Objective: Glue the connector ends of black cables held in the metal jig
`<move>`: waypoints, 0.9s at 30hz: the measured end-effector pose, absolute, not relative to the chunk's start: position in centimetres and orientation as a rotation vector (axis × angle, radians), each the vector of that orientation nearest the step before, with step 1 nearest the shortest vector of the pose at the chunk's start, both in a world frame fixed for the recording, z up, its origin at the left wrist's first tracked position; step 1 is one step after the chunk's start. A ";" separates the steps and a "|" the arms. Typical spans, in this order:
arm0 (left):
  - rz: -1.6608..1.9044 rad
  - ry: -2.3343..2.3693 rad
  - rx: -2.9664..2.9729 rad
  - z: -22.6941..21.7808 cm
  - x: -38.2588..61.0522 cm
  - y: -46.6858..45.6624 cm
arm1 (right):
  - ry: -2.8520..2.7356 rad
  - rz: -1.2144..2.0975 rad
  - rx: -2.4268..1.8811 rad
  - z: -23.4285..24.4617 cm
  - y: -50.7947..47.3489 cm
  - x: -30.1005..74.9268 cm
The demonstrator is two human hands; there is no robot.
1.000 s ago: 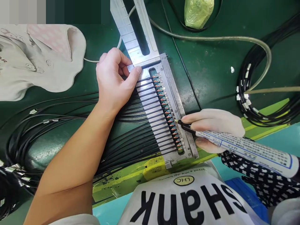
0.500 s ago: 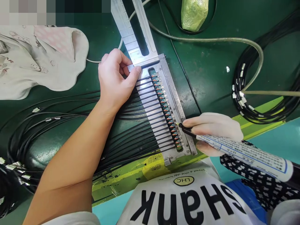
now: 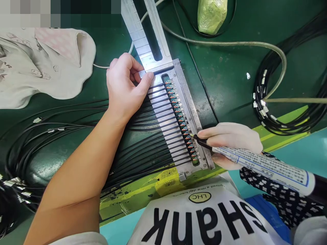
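Note:
A metal fixture (image 3: 162, 120) lies at an angle on the green bench, holding a row of black cables (image 3: 153, 151) with small connector boards (image 3: 183, 124) at their ends. My bare left hand (image 3: 127, 85) is closed at its upper left corner, thumb pressed on the metal and fingers curled at the edge. In my white-gloved right hand (image 3: 232, 137) is a white-and-black marker pen (image 3: 263, 166) with a printed label. Its tip touches or hovers just over the connectors in the lower half of the row; I cannot tell which.
A slotted metal lid (image 3: 140, 44) rises from the fixture's far end. Coiled black cables (image 3: 263, 98) lie at right, and more cables (image 3: 19, 160) at left. Nearby are a patterned cloth (image 3: 63, 68), a yellow wrapped bundle (image 3: 212, 17) and a grey hose (image 3: 230, 43).
My right hand and the marker pen have shifted slightly left and up along the row of connectors. My left hand keeps its place on the fixture.

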State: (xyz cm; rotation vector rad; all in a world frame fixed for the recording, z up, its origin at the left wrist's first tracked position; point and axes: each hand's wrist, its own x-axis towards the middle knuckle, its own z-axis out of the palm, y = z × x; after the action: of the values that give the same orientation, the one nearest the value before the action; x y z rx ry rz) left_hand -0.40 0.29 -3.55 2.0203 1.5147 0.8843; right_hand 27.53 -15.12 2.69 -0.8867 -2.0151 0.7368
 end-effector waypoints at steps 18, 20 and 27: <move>0.984 1.462 2.189 -4.6 -0.6 0.6 | -2.020 0.695 -0.929 2.7 -15.4 27.4; 0.979 1.465 2.189 -4.6 -0.6 0.6 | -2.019 0.695 -0.935 2.7 -15.4 27.4; 0.979 1.458 2.186 -4.5 -0.6 0.5 | -2.004 0.726 -0.917 2.6 -15.6 27.6</move>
State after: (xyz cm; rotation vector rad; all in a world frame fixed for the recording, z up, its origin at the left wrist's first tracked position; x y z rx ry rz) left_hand -0.56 0.54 -4.50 2.1859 1.4577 0.9788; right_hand 27.61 -15.60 2.55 -0.9169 -2.0042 0.7256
